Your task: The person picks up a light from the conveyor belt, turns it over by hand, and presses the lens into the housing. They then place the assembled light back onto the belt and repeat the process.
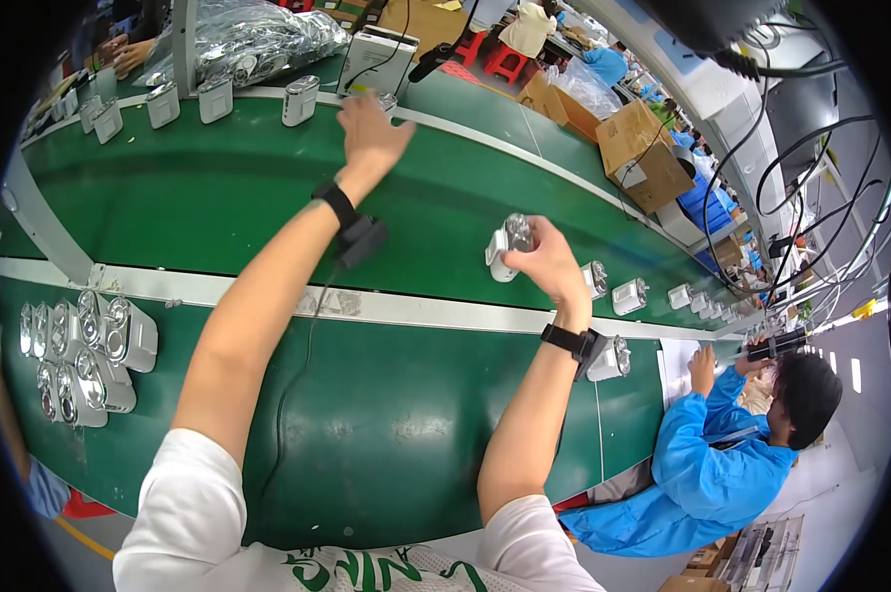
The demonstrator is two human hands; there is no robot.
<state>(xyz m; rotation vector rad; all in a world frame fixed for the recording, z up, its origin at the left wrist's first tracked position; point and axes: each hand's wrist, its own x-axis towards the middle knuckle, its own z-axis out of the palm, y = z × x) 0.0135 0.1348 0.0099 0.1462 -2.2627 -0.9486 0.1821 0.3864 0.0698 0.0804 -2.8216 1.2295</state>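
Observation:
My left hand [374, 136] reaches over the green belt to its far edge. Its thumb and fingers are spread around a small white device [387, 102], mostly hidden behind the hand; contact is unclear. Nearer and to the right, my right hand [552, 264] grips another boxy white device with a shiny round part [510, 245] between thumb and fingers, over the belt. Just right of that hand stands a similar white unit [594, 279]. Black straps with small dark modules are on both wrists, and a cable hangs from the left one.
White devices [300, 101] line the far belt edge, with others [631, 296] at right. Several stand grouped on the near green table [100, 360]. A white box [377, 61] and plastic-wrapped pile [253, 44] sit beyond. Someone in blue [712, 444] works at right; cables [761, 197] hang above.

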